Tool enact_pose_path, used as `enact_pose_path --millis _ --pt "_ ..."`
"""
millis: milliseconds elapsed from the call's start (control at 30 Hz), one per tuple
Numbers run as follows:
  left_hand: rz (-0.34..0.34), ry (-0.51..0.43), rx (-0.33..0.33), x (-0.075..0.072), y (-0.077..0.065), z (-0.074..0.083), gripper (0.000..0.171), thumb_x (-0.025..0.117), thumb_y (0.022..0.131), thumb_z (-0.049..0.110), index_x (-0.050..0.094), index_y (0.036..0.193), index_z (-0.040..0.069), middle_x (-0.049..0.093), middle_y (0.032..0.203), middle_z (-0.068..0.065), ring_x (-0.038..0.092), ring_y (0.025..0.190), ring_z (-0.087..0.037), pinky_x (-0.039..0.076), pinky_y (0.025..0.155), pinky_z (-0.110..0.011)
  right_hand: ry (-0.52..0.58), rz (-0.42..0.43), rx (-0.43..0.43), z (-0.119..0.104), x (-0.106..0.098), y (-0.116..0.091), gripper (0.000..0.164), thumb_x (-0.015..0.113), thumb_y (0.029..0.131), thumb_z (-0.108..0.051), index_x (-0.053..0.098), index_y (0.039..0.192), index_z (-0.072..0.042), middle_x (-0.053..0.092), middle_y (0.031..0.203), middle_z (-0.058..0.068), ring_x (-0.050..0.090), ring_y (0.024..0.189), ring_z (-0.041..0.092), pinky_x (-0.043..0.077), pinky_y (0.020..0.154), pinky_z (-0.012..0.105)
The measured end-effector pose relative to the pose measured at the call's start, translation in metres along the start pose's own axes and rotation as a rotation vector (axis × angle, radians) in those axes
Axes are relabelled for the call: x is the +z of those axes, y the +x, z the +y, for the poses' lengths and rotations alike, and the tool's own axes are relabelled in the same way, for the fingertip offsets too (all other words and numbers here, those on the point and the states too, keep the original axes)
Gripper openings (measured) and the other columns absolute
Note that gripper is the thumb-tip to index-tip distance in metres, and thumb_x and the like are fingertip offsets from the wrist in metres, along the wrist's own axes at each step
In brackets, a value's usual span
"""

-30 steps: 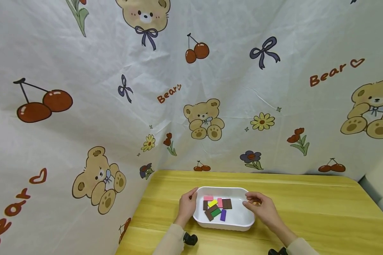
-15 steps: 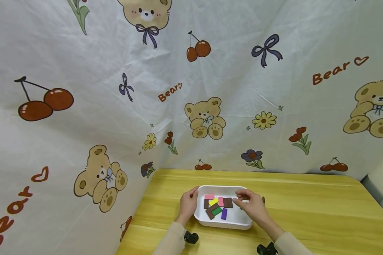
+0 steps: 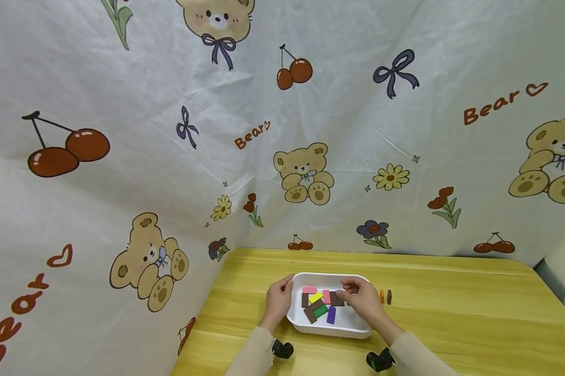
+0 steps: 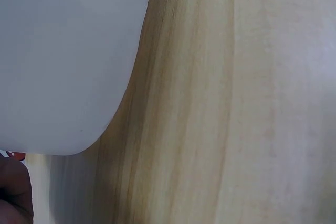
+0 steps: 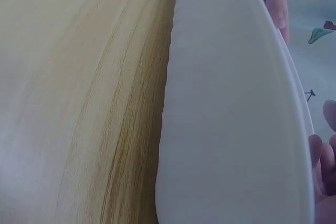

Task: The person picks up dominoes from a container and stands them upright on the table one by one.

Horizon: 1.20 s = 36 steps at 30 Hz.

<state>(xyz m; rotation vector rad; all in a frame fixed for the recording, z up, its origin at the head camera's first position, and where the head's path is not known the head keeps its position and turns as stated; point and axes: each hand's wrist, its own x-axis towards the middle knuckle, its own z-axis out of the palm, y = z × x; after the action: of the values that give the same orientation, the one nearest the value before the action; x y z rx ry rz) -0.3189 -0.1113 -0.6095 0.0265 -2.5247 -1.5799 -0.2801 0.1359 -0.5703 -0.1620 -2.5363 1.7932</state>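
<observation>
A white plastic tray [image 3: 327, 331] holds several small flat domino-like blocks, among them pink [image 3: 309, 290], yellow [image 3: 316, 297], green [image 3: 320, 310], purple [image 3: 331, 315] and brown [image 3: 310, 314] ones. My left hand [image 3: 278, 302] grips the tray's left end at the rim; part of it shows in the left wrist view at the lower left corner. Over the tray's right half reaches my right hand [image 3: 364, 300], thumb and fingers apart, fingertips right at the brown blocks [image 3: 335, 298]. In the right wrist view the tray wall hides the blocks.
An orange block [image 3: 382, 296] and a brown block [image 3: 389, 297] stand upright on the wooden table [image 3: 451, 313], just right of the tray. A white cloth [image 3: 339, 120] printed with bears hangs behind and to the left.
My right hand has moved left from the tray's right rim to over the brown blocks, uncovering the two upright blocks on the table. My left hand stays at the tray's left end.
</observation>
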Motion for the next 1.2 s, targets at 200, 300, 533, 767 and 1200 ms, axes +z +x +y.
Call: enact_pose_path --millis 200,300,533,767,1200 --pt "0.008 0.009 0.007 -0.001 0.000 0.001 0.028 0.059 0.105 0.019 0.073 0.129 0.012 0.073 0.130 -0.010 0.068 0.116 -0.023 0.060 0.095 -0.039 -0.046 -0.007 0.001 0.002 0.007 0.006 0.030 0.080 0.085 -0.002 0.071 0.113 0.003 0.067 0.102 0.015 0.060 0.088 0.020 0.055 0.067 0.024" --pt "0.001 -0.003 -0.003 -0.001 -0.001 0.002 0.029 0.059 0.106 0.020 0.073 0.129 0.013 0.072 0.130 -0.010 0.068 0.116 -0.023 0.060 0.094 -0.037 -0.072 -0.008 -0.003 0.002 0.010 0.009 0.027 0.077 0.085 0.001 0.071 0.111 0.004 0.067 0.100 0.014 0.060 0.086 0.020 0.055 0.066 0.025" --pt "0.002 -0.005 -0.013 0.002 0.003 -0.003 0.029 0.058 0.106 0.020 0.072 0.131 0.015 0.071 0.134 -0.008 0.066 0.121 -0.023 0.060 0.096 -0.037 -0.107 -0.010 -0.022 0.005 0.013 0.014 0.022 0.073 0.085 0.007 0.072 0.107 0.006 0.068 0.091 0.012 0.061 0.078 0.017 0.057 0.061 0.026" --pt "-0.001 -0.014 -0.013 0.001 0.002 -0.003 0.029 0.058 0.106 0.019 0.072 0.131 0.015 0.071 0.133 -0.007 0.066 0.119 -0.021 0.059 0.095 -0.037 -0.159 -0.051 -0.034 0.007 0.014 0.015 0.020 0.072 0.084 0.008 0.071 0.103 0.007 0.068 0.086 0.009 0.059 0.078 0.017 0.056 0.065 0.028" --pt "0.002 -0.004 -0.011 0.001 0.002 0.000 0.029 0.057 0.106 0.019 0.072 0.131 0.014 0.070 0.135 -0.008 0.064 0.126 -0.027 0.057 0.101 -0.043 -0.221 -0.063 -0.071 0.017 0.017 0.021 0.016 0.071 0.085 0.006 0.071 0.101 0.005 0.068 0.087 0.008 0.060 0.080 0.017 0.053 0.067 0.025"
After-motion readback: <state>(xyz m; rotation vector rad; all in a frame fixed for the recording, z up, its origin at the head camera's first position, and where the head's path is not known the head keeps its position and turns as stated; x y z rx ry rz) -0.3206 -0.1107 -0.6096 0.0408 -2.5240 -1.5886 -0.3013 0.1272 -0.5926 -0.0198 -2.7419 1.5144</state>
